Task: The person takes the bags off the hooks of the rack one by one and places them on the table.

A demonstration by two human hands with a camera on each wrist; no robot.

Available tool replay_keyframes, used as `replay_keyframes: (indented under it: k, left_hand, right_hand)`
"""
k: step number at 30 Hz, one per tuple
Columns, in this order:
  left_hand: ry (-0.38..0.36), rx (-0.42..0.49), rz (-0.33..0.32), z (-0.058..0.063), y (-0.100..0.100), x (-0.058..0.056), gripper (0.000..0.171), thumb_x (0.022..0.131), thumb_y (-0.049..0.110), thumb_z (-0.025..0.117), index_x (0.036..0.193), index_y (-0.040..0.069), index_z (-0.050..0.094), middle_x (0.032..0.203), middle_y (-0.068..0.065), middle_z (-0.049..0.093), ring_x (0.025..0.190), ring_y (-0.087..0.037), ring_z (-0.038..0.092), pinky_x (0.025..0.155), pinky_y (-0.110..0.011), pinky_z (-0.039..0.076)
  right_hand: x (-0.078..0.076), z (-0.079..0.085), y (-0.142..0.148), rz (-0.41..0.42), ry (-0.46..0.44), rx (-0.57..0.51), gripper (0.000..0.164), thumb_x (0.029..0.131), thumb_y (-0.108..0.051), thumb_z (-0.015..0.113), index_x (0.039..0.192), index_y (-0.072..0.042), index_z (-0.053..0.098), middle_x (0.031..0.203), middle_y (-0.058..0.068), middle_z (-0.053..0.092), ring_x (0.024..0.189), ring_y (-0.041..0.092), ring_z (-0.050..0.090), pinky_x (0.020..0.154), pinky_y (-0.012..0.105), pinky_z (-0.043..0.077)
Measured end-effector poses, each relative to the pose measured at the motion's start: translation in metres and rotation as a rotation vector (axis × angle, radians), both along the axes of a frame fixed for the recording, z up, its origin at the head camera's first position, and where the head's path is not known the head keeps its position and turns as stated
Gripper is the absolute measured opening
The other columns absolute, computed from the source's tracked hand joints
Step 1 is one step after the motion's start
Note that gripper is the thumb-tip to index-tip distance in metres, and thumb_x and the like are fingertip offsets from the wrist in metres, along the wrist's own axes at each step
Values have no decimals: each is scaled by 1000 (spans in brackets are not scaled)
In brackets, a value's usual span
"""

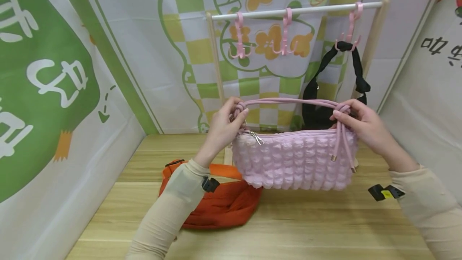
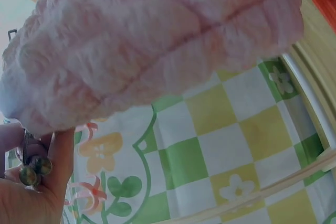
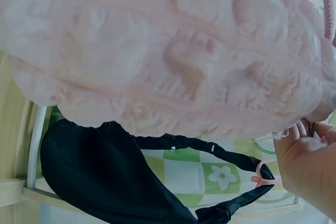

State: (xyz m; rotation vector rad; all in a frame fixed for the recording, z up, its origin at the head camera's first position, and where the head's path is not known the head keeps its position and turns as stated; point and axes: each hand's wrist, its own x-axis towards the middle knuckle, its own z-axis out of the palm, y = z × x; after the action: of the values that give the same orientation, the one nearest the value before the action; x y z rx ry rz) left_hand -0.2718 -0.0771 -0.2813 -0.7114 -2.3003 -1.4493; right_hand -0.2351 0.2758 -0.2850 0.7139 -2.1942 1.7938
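Note:
A pink puffy handbag (image 1: pixel 292 159) with a zip along its top is held up in front of the rack. My left hand (image 1: pixel 225 125) pinches the knotted left end of its cord handle (image 1: pixel 288 100), close to the silver zip pull (image 1: pixel 257 137). At the other end, my right hand (image 1: pixel 368 127) pinches the right knot, from which two cord tails with metal tips dangle. In the left wrist view the bag's quilted underside (image 2: pixel 136 40) covers the upper part. The right wrist view shows the bag (image 3: pixel 173 51) large, with fingers at its edge.
An orange bag (image 1: pixel 223 208) lies on the wooden table (image 1: pixel 306 228) at left, partly behind my left forearm. On the rack's white rail (image 1: pixel 317 10) hang pink hooks (image 1: pixel 286 31); the rightmost carries a black bag (image 1: pixel 317 103) by its strap. Printed cloth walls stand around.

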Motion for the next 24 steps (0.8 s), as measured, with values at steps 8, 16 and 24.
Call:
replay_keyframes:
  k: [8,16,24]
  left_hand:
    - [12,-57,0,2,1,1,17,95,28,57,107,15,57,73,-2,55,59,-14,54,50,-27,49]
    - [3,-13,-46,7,4,3,14,96,28,56,105,18,56,71,-3,55,57,-14,54,48,-26,49]
    - [-3,-24,-59,12,5,6,12,96,26,56,104,17,56,70,-5,56,55,-16,55,47,-27,49]
  right_hand:
    - [2,1,4,-3,-2,36,12,96,-3,51,105,-8,56,89,-4,68,74,8,67,60,18,54]
    - [2,7,4,-64,29,71,9,96,-6,53,103,-9,57,87,-6,68,72,7,66,58,18,52]
    - [4,11,7,-73,31,90,8,96,-5,52,102,-7,57,88,-4,69,72,6,65,57,18,52]
